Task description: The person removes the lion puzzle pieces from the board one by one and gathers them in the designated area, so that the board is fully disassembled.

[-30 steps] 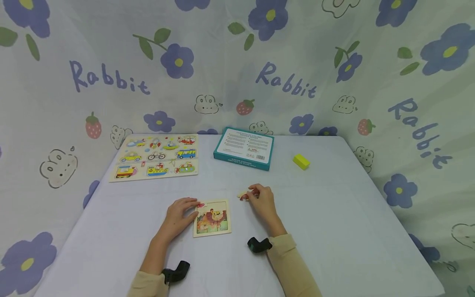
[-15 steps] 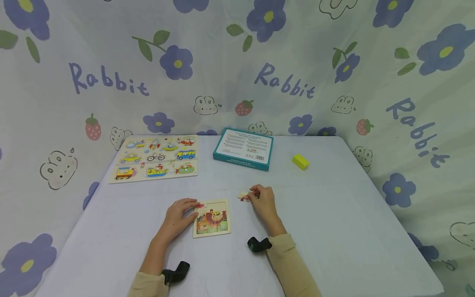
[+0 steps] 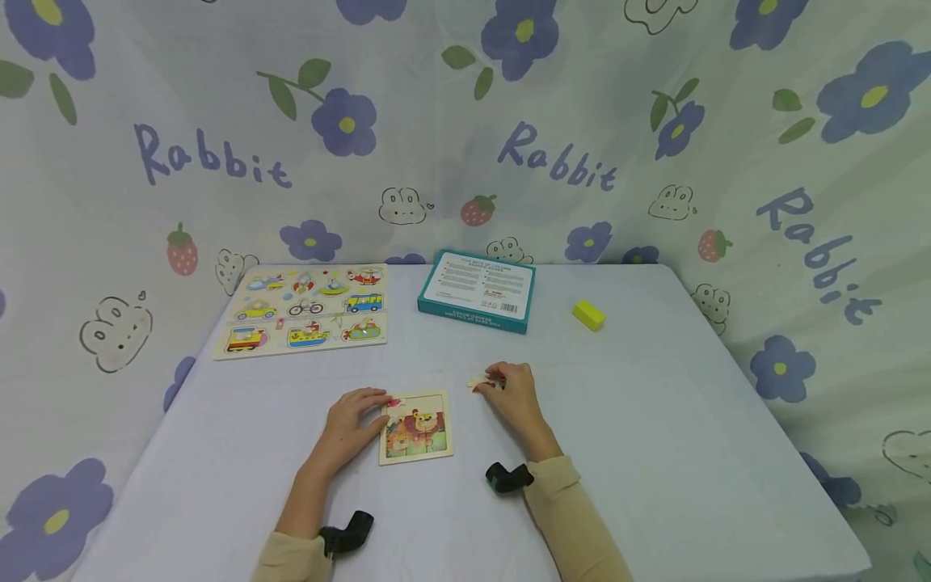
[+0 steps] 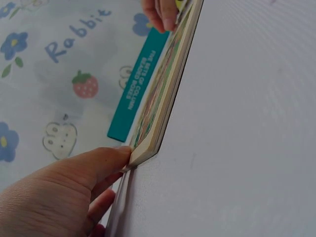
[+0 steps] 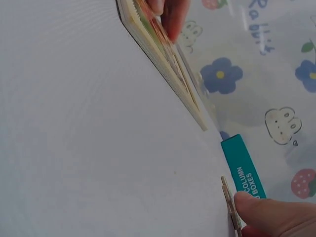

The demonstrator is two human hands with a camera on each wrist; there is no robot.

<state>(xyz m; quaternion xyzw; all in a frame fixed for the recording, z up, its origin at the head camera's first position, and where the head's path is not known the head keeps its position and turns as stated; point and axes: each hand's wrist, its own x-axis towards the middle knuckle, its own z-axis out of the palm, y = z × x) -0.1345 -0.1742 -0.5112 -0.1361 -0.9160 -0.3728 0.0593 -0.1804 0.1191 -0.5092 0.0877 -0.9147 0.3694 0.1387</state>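
In the head view, a small square wooden jigsaw puzzle [image 3: 416,427] with a lion picture lies on the white table. My left hand [image 3: 355,428] rests at its left edge, thumb and index fingertips touching the frame. The left wrist view shows the thumb [image 4: 111,160] against the frame's corner. To the right of the puzzle, my right hand [image 3: 516,400] pinches a small puzzle piece [image 3: 476,384] between thumb and fingers, partly hidden by the hand. Seen edge-on in the right wrist view, thin wooden pieces [image 5: 228,200] stand by the right thumb.
A wooden board with vehicle pictures [image 3: 311,311] lies at the back left. A teal box [image 3: 476,291] with a white label is behind the hands, and a yellow block [image 3: 588,315] sits to its right. A printed curtain [image 3: 451,162] hangs behind the table.
The right fingers have shifted slightly on the puzzle piece, so less of its red print shows. The left hand and the jigsaw puzzle stay where they were.
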